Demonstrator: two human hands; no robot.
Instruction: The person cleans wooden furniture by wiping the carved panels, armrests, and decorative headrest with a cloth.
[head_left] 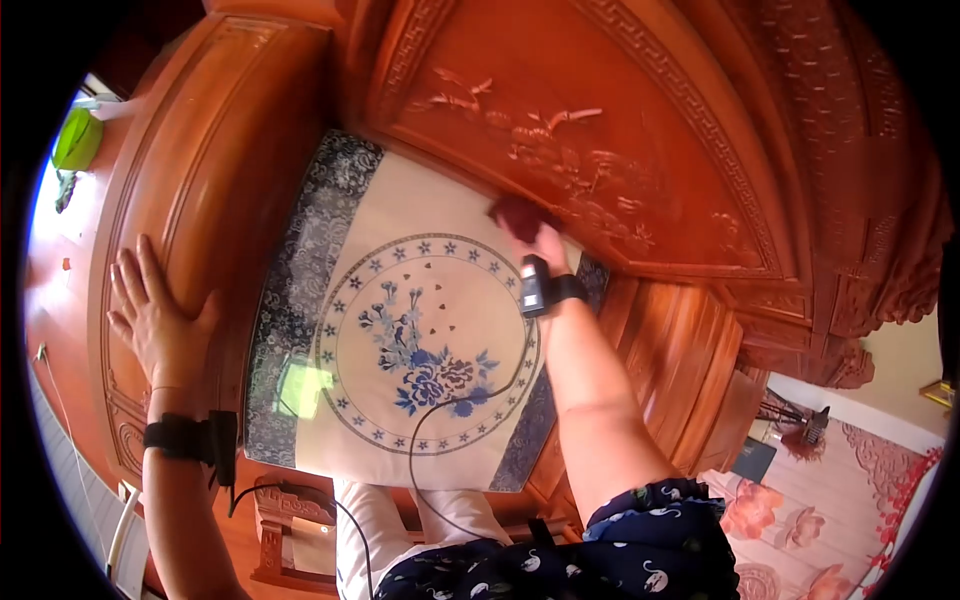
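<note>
My left hand [160,325] lies flat with fingers spread on the broad wooden armrest [215,150] of a carved seat. A dark red cloth [522,216] is in my right hand [545,248], somewhat blurred, at the back edge of the seat cushion. The cloth is beside the foot of the carved wooden backrest [600,130]; whether it touches the wood I cannot tell. Beneath my right forearm lies the cream seat cushion [430,200], with a blue flower print in a ring and dark patterned bands at its sides. Black straps with small devices circle both wrists.
A thin black cable [412,455] runs across the cushion towards my body. Bare wooden slats [660,350] continue to the right. A green bowl [78,140] stands at the far left. A wooden chair [290,530] and pink floral flooring [790,520] show lower down.
</note>
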